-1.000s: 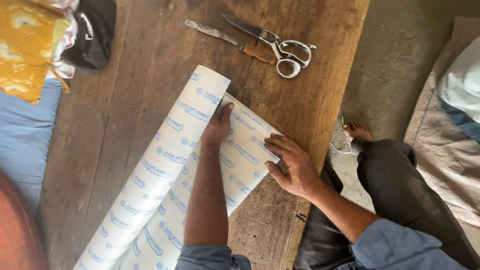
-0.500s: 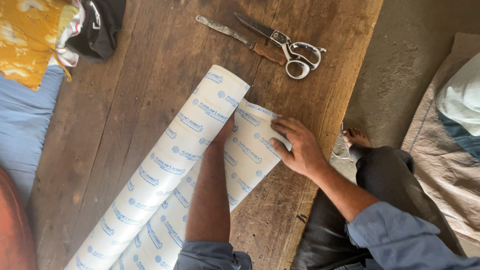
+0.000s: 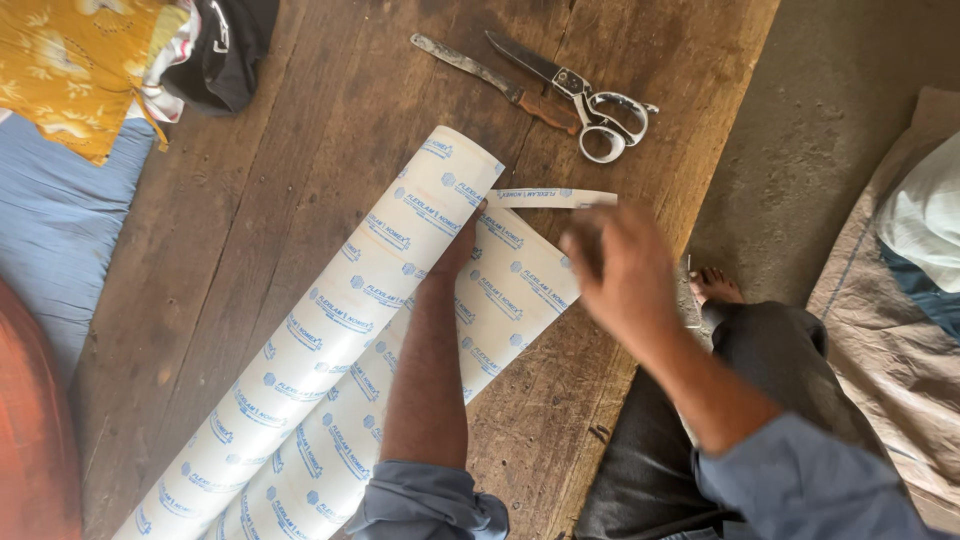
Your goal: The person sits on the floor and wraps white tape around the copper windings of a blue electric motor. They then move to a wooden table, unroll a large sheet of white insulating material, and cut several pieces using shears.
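White printed sheet roll point(image 3: 340, 330), long and stiff, lies diagonally on the worn wooden surface point(image 3: 300, 150). Left hand point(image 3: 462, 240) presses flat into its fold; right hand point(image 3: 615, 265), blurred, hovers loosely open over the curling edge. Steel scissors point(image 3: 590, 100) rest beyond.

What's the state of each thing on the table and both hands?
Paper roll: partly unrolled, loose end flat on the wooden table.
Cut paper strip: lying flat beside the roll's end.
Scissors: closed, unheld.
Knife: lying flat, unheld.
Left hand: pressing on the sheet beside the roll.
Right hand: raised, blurred, holding nothing visible.
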